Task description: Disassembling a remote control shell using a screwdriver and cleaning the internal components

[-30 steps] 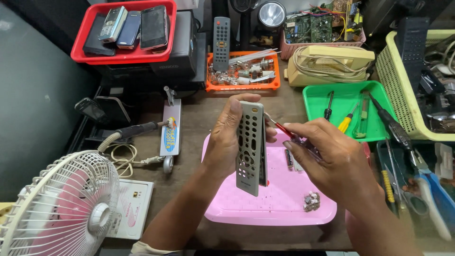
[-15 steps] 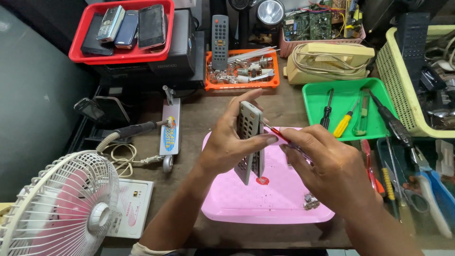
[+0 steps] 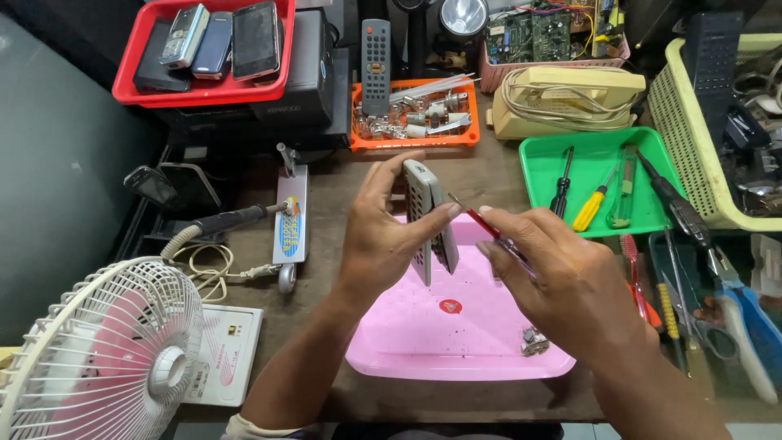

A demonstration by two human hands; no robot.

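Above the shallow pink plastic tray [image 3: 423, 342] on the wooden bench [image 3: 326, 175], the left hand [image 3: 383, 236] has its grip closed around an upright grey remote-control shell [image 3: 425, 213], while the right hand [image 3: 562, 281] pinches a slim red-handled screwdriver [image 3: 487, 231] against its edge, the green tool tray [image 3: 599, 147] beyond.

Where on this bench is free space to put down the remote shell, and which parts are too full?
The pink tray is mostly bare below the left hand and right hand, apart from small metal parts. Bare wood lies between it and the soldering stand. The green tray, orange tray and red tray are crowded.
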